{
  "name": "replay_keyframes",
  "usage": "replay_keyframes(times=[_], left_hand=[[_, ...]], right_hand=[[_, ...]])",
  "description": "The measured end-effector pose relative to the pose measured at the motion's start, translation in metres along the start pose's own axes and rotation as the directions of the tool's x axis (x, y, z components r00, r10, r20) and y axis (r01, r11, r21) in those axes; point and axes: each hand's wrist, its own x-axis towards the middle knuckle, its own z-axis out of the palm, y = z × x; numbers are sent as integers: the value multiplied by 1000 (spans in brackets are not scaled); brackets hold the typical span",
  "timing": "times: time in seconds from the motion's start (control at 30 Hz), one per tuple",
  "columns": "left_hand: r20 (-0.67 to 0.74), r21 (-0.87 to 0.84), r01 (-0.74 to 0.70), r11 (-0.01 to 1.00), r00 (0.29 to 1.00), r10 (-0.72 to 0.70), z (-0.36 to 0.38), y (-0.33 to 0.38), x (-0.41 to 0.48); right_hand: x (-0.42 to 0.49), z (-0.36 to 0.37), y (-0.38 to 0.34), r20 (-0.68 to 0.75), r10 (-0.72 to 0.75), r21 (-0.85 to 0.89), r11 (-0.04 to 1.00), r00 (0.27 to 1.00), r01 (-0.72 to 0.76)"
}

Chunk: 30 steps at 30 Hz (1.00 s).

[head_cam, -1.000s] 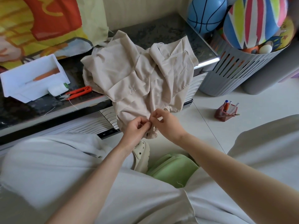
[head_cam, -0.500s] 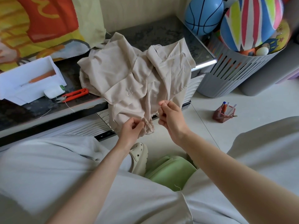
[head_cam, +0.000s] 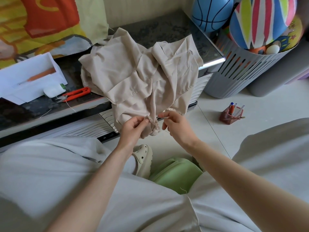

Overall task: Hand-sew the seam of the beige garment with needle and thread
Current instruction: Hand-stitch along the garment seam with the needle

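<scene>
The beige garment (head_cam: 142,77) lies crumpled on the dark tabletop and hangs over its front edge. My left hand (head_cam: 133,126) pinches the bunched lower seam of the garment between thumb and fingers. Just to the right, my right hand (head_cam: 175,124) pinches a thin needle (head_cam: 163,116) whose tip points left toward the seam. A fine thread trails below the right hand; its path to the cloth is too thin to follow.
Red thread snips (head_cam: 75,94), a white thread spool (head_cam: 53,91) and a white box (head_cam: 30,77) sit on the dark table (head_cam: 167,30) at left. A grey slatted basket (head_cam: 242,69) of balls stands at right, a small pen holder (head_cam: 231,114) on the floor.
My right hand rose and pulled the thread away from the seam, then came back down and now holds the needle level beside the seam. My left hand kept its pinch on the fabric.
</scene>
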Motion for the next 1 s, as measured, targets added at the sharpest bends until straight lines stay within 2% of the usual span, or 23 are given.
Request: replay_keyframes(times=[0.13,0.37,0.7,1.0], left_hand=[[-9,-37,-8,999,1000,7,-1,0,0],[14,-132,11,991,1000,-9,-4,0,0],[-6,-155,-6,988,1000,5,-5,2,0],[52,-160,-2,987,999,11,-4,5,-4]], right_hand=[[-3,1,-3,65,-38,-84,996,997,43],[-3,4,0,74,-35,-156,987,997,46],[-4,6,0,73,-54,-175,982,996,67],[-4,4,4,56,-46,-190,980,997,56]])
